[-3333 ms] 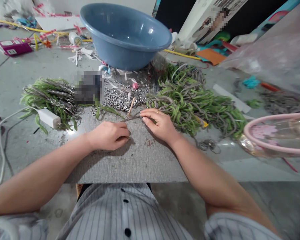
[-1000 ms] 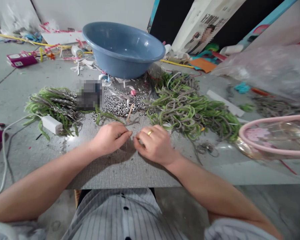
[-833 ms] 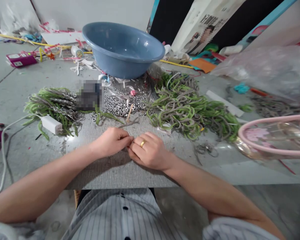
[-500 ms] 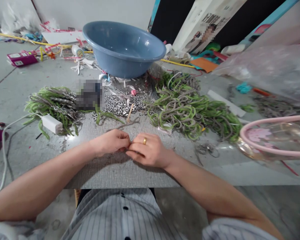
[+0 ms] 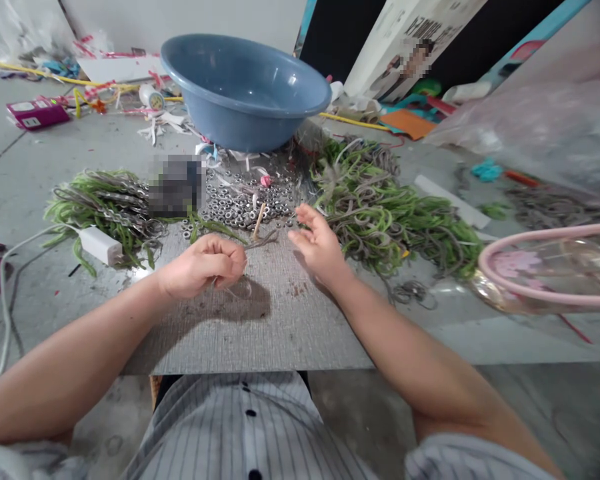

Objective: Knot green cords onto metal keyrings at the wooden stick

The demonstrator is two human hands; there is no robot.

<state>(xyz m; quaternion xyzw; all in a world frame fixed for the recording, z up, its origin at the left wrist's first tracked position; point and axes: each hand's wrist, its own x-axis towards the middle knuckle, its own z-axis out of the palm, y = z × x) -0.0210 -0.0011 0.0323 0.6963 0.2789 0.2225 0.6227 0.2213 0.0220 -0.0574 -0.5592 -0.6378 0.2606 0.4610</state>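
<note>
My left hand (image 5: 205, 265) is closed above the mat near the front, with a thin loop of cord (image 5: 241, 288) hanging from its fingers. To the right, my right hand (image 5: 317, 243) has its fingers apart and nothing visible in them. Its fingertips are near a heap of small metal rings (image 5: 230, 207) and the left edge of a tangled pile of green and grey cords (image 5: 390, 220). A short wooden stick (image 5: 259, 221) and a grey cord end (image 5: 267, 240) lie between the hands.
Behind the rings stands a blue basin (image 5: 250, 130). At left lie a bundle of green and grey cords (image 5: 100, 193) and a white adapter (image 5: 100, 245) with its cable. A pink-rimmed transparent item (image 5: 545, 267) is at right, before a clear plastic bag (image 5: 530, 140).
My hands have separated. The right one opened and moved forward and right toward the rings, while the left moved slightly left, still closed, with the loop now visible. The view shifted a little.
</note>
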